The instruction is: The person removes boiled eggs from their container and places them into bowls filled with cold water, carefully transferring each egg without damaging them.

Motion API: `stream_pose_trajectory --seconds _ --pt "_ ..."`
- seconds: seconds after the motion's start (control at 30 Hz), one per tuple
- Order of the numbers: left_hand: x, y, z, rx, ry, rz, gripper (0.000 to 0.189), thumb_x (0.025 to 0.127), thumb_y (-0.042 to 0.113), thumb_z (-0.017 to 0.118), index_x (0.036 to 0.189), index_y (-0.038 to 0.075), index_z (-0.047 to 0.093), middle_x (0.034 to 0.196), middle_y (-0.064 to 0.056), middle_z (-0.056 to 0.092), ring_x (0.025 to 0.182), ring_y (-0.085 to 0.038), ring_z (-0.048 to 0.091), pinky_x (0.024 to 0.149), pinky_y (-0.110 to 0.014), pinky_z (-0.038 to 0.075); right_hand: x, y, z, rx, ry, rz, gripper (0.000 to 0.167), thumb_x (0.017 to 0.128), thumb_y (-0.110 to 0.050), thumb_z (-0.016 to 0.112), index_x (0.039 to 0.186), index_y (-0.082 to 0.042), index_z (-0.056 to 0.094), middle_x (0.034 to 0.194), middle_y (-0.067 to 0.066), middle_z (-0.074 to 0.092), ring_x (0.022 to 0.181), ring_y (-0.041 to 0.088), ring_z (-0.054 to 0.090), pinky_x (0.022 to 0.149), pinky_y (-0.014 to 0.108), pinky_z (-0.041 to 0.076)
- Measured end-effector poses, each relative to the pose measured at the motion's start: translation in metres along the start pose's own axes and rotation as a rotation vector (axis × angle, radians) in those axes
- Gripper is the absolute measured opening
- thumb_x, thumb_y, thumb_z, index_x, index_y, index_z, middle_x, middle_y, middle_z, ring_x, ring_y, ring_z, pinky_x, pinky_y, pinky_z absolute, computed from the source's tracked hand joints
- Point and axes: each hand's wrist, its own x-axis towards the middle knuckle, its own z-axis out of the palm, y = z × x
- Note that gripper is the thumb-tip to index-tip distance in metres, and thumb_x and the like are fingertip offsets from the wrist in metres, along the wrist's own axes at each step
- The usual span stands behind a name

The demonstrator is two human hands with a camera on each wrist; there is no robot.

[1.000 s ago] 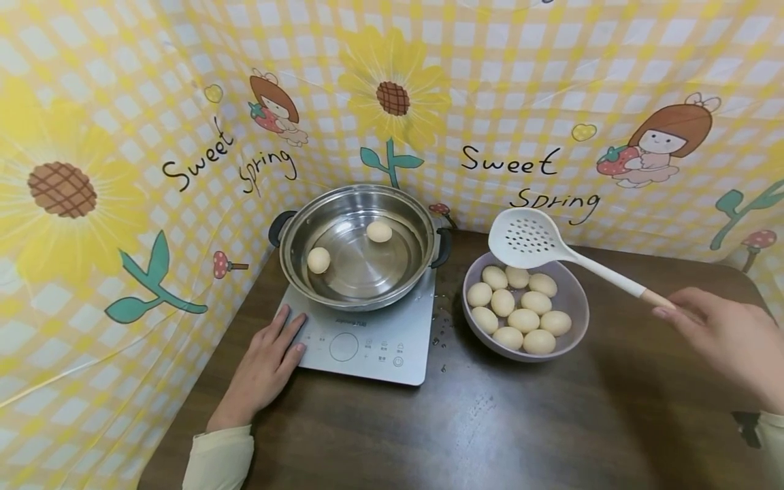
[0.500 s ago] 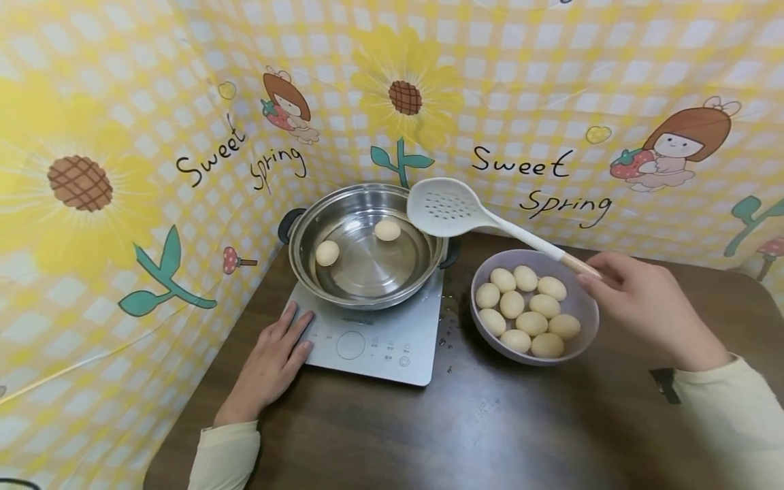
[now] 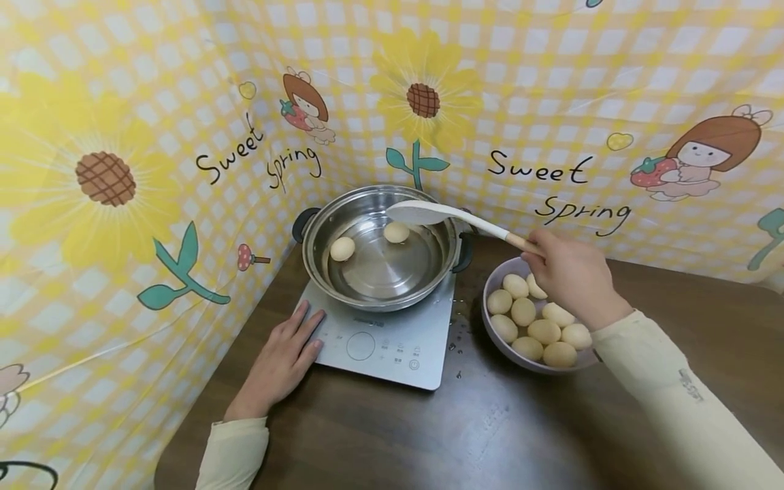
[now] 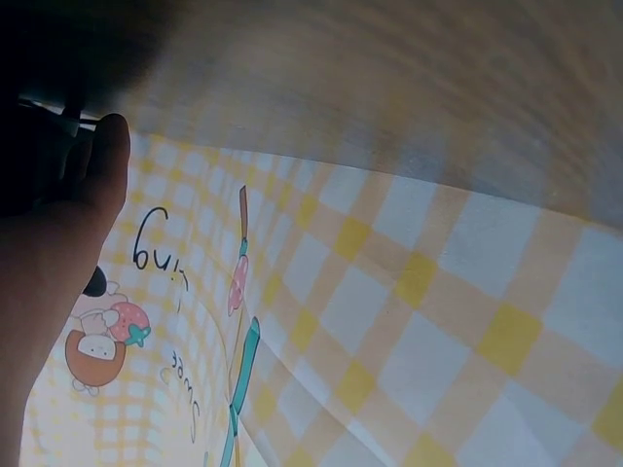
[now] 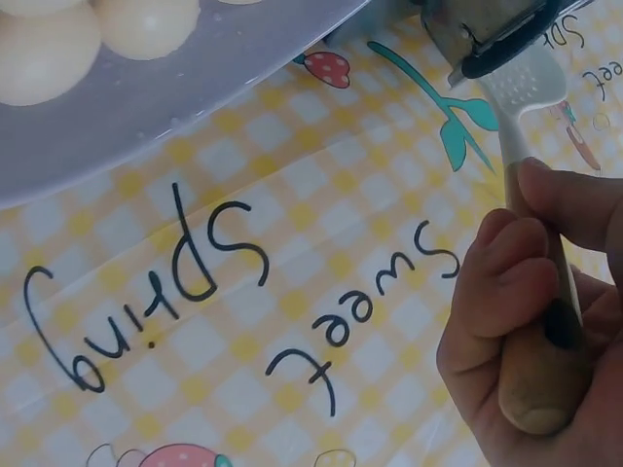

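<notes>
My right hand [image 3: 572, 275] grips the wooden handle of a white slotted skimmer [image 3: 422, 211]; in the right wrist view the fingers curl round that handle [image 5: 540, 370]. The skimmer's head is tilted over the far right part of a steel pot [image 3: 382, 299], overlapping one egg [image 3: 397, 233] there. A second egg [image 3: 342, 249] lies at the pot's left side, in clear water. My left hand [image 3: 278, 364] rests with extended fingers on the left edge of a silver induction cooker [image 3: 392, 371], which bears the pot. In the left wrist view, part of the left hand [image 4: 73, 224] shows dark.
A lilac bowl [image 3: 490, 320] with several eggs stands right of the cooker, partly hidden by my right hand and forearm. Water drops [image 3: 453, 347] dot the brown table [image 3: 478, 435] between them. A yellow checked cloth [image 3: 527, 82] rises closely behind and at the left.
My right hand has carried the skimmer leftward from above the bowl to over the pot, and its head has turned edge-on. My left hand stays on the cooker. The head view has shifted slightly.
</notes>
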Motion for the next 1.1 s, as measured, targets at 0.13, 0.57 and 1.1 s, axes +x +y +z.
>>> stream_pose_trajectory --seconds 0.13,0.57,1.1 --pt "0.002 0.001 0.0 -0.001 -0.007 -0.001 0.052 0.108 0.034 0.048 0.157 0.017 0.04 0.166 -0.012 0.02 0.14 -0.046 0.032 0.105 -0.064 0.033 0.006 -0.003 0.002 -0.006 -0.045 -0.019 0.013 0.091 -0.011 0.075 0.1 -0.007 0.066 0.07 0.006 0.063 0.048 0.02 0.047 0.042 0.039 0.038" --pt "0.001 -0.001 0.001 0.005 -0.005 -0.001 0.052 0.108 0.036 0.047 0.157 0.018 0.04 0.167 -0.012 0.019 0.139 -0.046 0.033 0.104 -0.064 0.034 0.01 -0.045 -0.007 0.08 -0.346 -0.057 0.014 0.096 -0.019 0.072 0.108 -0.013 0.071 0.07 -0.006 0.061 0.052 0.014 0.044 0.049 0.034 0.039" --pt "0.001 0.001 0.0 0.004 0.015 0.003 0.051 0.108 0.033 0.049 0.156 0.017 0.042 0.166 -0.013 0.021 0.138 -0.046 0.034 0.104 -0.063 0.035 0.015 -0.048 -0.02 0.123 -0.509 -0.173 0.017 0.101 -0.02 0.064 0.114 -0.023 0.075 0.073 -0.012 0.059 0.059 0.009 0.047 0.058 0.031 0.044"
